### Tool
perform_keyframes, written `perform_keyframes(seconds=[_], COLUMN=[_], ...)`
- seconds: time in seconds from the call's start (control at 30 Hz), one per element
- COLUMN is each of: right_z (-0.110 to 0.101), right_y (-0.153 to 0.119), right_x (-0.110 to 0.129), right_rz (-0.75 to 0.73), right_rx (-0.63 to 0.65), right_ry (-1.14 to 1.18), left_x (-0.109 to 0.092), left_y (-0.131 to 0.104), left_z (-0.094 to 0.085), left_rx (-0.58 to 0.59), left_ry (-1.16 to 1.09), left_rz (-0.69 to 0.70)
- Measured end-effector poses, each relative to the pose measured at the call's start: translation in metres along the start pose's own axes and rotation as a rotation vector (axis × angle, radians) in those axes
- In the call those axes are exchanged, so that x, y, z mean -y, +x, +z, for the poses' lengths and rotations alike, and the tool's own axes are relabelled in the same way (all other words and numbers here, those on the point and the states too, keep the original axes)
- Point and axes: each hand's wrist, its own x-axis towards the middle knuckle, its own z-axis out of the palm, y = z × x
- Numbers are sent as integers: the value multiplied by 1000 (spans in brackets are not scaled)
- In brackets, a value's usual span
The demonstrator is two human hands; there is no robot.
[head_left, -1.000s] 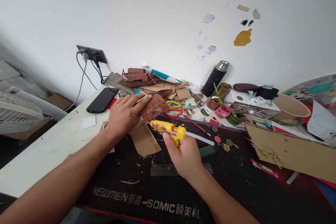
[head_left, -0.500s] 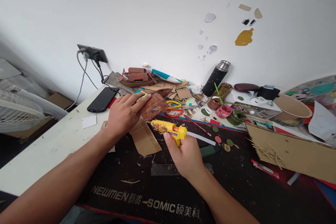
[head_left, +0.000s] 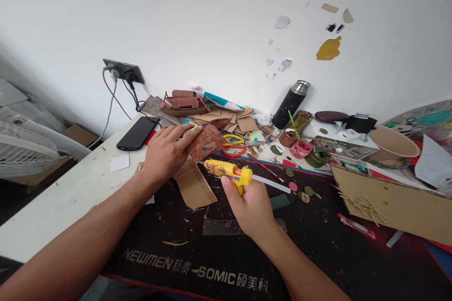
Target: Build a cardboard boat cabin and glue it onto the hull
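My right hand [head_left: 252,204] grips a yellow glue gun [head_left: 226,169], with a translucent glue stick [head_left: 271,183] poking out of its back. The nozzle points left, close to the lower edge of a reddish-brown painted cardboard piece [head_left: 208,143]. My left hand [head_left: 167,148] holds that piece, its fingers stretched over the left side; the thumb and the underside are hidden. Below it lies a plain brown cardboard piece [head_left: 196,188] on the black desk mat [head_left: 190,270].
A model boat [head_left: 185,103] stands at the back by cardboard scraps. Scissors [head_left: 235,146], a paintbrush [head_left: 264,168], open paint jars [head_left: 318,156] and a black thermos [head_left: 289,106] are beyond the gun. A phone [head_left: 137,134] lies left, a cardboard sheet with thin sticks [head_left: 399,202] right.
The glue gun in my right hand has shifted very slightly to the right. The painted cardboard piece under my left hand has tipped or slid a little to the left.
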Motion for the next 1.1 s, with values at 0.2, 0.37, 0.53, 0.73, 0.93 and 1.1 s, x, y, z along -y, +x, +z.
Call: perform_keyframes(seconds=[0.2,0.37,0.53,0.73,0.93,1.1], right_z=[-2,-3,-4,-5,-2,-3], right_y=[2,2,3,3,2,3], right_x=[-3,-3,-5,-5,-3,-3], right_rz=[-33,-42,-32,-38,-37,-41], right_rx=[-34,-60,-73,-77,-50,-72], right_ry=[-24,-42,-15,-52,-37,-54], left_x=[1,1,0,1,-1,-1], left_y=[0,0,-1,0,0,-1], left_z=[1,0,0,0,0,1], left_rx=[-7,-17,-17,-35,-65,-53], left_ry=[19,28,37,21,31,21], left_rz=[5,17,21,45,60,44])
